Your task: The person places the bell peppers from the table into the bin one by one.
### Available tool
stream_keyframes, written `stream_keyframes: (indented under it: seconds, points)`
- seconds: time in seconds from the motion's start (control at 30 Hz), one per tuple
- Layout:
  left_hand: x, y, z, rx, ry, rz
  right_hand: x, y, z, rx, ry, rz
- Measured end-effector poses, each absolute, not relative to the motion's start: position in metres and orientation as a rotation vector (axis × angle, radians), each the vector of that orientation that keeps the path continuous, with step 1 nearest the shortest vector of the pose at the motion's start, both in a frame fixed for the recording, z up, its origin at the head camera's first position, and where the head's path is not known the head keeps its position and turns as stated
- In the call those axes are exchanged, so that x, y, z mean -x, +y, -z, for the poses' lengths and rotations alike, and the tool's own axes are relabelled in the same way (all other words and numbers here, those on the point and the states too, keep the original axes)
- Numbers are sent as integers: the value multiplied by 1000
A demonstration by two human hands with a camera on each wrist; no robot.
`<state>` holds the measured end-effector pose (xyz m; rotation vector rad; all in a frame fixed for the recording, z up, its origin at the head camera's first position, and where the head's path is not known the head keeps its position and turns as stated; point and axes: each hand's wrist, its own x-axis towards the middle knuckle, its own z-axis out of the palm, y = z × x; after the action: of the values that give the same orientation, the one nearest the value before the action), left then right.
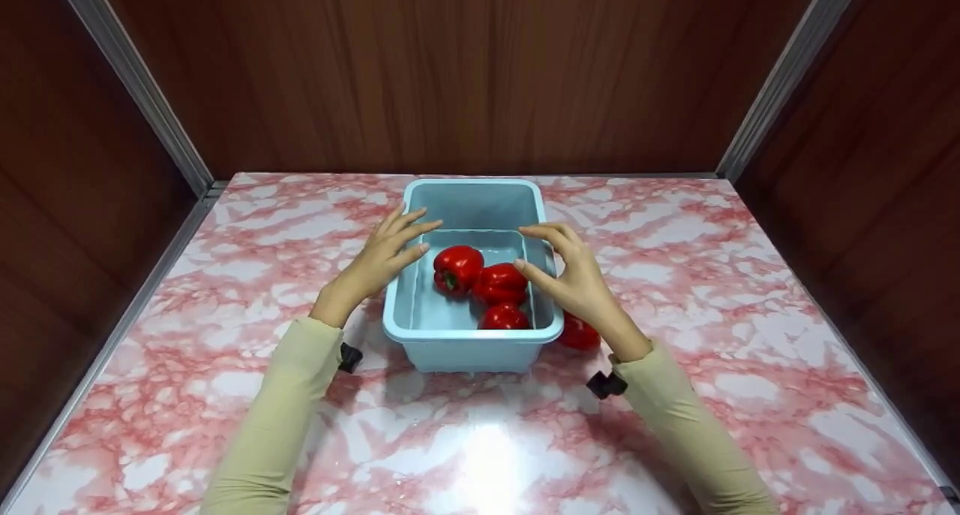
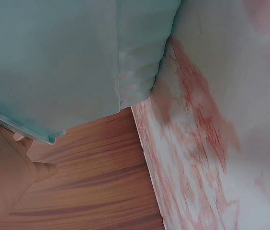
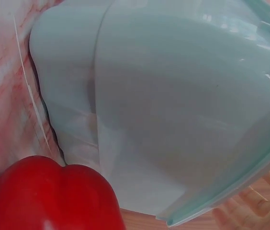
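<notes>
Peppers are the matter here: three red bell peppers lie inside a light blue plastic tub (image 1: 471, 333) that stands on the pink marbled bench (image 1: 675, 275) between the two hands. The far pepper (image 1: 457, 268) is nearest to the left hand, the middle pepper (image 1: 500, 282) lies beside it toward the right hand, and the near pepper (image 1: 504, 317) rests against the tub wall closest to the person. A fourth pepper (image 1: 579, 333) is on the bench outside the tub, just under the right wrist and touching or almost touching the tub's right wall; the right wrist view shows it close against that wall.

The left hand (image 1: 384, 256) has straight, spread fingers that lie over the left rim of the tub and hold nothing. The right hand (image 1: 571, 271) is loosely arched over the right rim, its fingers relaxed and apart, also holding nothing; whether its fingertips touch the rim I cannot tell.

As I judge it, the filling of the tub is mostly done, with three peppers in and one pepper left outside.

The tub's long axis runs away from the person, from the near wall to the far wall, with its opening upward. The far pepper shows its green stem toward the near left.
</notes>
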<state>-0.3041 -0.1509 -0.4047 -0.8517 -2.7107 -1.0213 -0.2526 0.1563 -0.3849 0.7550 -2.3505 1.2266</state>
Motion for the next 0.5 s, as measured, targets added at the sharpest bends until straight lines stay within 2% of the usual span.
stream_keyframes:
  seconds: [0.5]
  points:
    - [305, -151, 406, 875, -2697, 1027, 254, 160, 388, -750, -2348, -1225]
